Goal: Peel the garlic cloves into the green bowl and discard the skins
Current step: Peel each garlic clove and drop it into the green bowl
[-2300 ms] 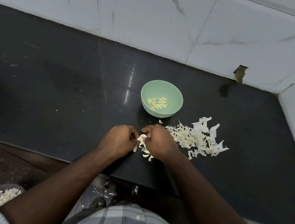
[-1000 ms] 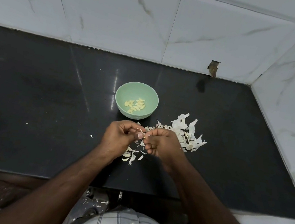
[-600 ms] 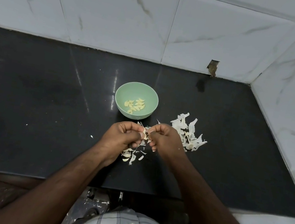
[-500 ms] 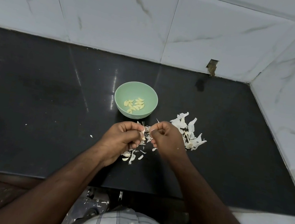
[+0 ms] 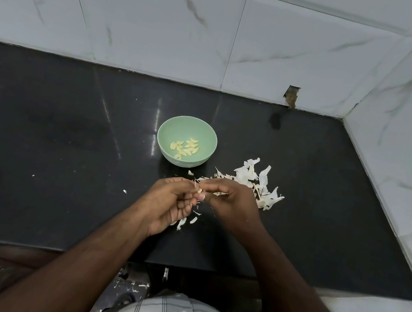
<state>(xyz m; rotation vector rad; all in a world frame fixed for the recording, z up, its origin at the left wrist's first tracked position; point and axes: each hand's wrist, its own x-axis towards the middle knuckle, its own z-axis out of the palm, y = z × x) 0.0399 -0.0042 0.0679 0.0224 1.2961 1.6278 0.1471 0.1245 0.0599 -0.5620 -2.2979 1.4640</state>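
Note:
The green bowl stands on the black counter with several peeled garlic cloves in it. Just in front of the bowl my left hand and my right hand meet fingertip to fingertip. Between them they pinch a small garlic clove with its papery skin partly off. My left palm is turned up with the fingers curled. A pile of white garlic skins lies to the right of my right hand, partly hidden by it. A few loose skin bits lie under my left hand.
The black counter runs left, with tiny skin specks on it. White marble-tile walls close off the back and right side. The counter's front edge is near my body; skin scraps lie on the floor below.
My left hand has turned more palm up and its fingers have loosened a little. Both hands stay together in front of the bowl, still pinching the clove.

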